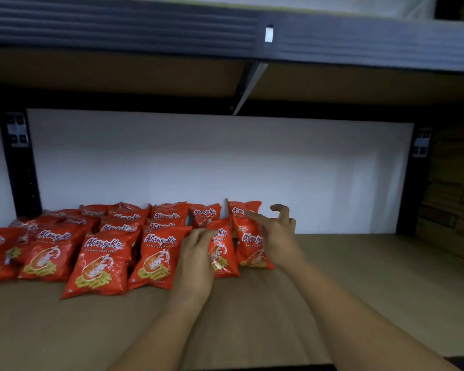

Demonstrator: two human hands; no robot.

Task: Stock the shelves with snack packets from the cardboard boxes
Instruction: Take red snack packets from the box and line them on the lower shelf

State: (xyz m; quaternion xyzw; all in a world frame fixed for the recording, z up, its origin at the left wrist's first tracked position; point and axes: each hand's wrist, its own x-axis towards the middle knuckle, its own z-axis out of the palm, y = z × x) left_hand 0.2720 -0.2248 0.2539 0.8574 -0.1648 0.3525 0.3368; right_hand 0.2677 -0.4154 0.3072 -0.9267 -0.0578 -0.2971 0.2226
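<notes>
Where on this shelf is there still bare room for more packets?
Bare wood runs right of the right hand to the black upright, and along the shelf front. The left half is crowded with red packets.

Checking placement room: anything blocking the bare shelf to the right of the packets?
Nothing visible. The wooden shelf right of the last red packet is bare up to the dark post. The right hand hovers open beside that packet.
</notes>
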